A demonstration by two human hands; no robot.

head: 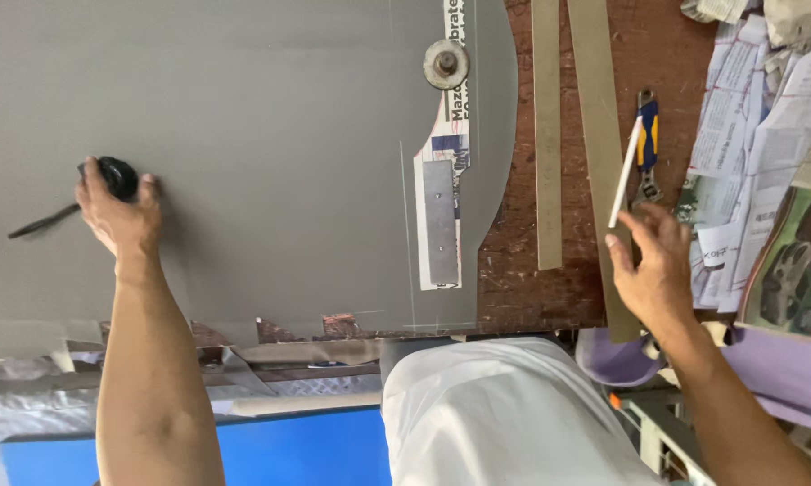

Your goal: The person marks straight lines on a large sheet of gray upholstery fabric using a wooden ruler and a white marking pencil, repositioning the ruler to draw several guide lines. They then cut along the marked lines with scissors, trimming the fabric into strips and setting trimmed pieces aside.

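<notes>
The left hand (117, 211) closes its fingers and thumb around a small round black tool (116, 175), pressing it against a large grey sheet (270, 135) that covers most of the bench. A thin black strap or cord (44, 222) trails from the tool away over the sheet. The forearm runs down from the hand toward the lower edge of the view.

The right hand (653, 265) pinches a slim white stick, like a pencil or marker (624, 175), between thumb and fingertips, holding it tilted above the brown wooden bench top (518, 270). Just beyond the stick lies an adjustable wrench with a blue and yellow grip (647, 148). Two long flat beige strips (567, 126) lie side by side on the wood, between the grey sheet and the right hand.

On the sheet's far curved end sits a round metal disc with a bolt in its middle (446, 64). Below it, a strip of printed newspaper (450, 135) shows through a cut-out, with a narrow grey metal plate (440, 222) lying on it.

To the right, crumpled newspaper pages (765, 108) are heaped along the bench edge, white with dark print and one colour photo page. A lilac panel (783, 369) lies under them. The person's white shirt (504, 414) fills the bottom centre, beside a bright blue surface (243, 450).
</notes>
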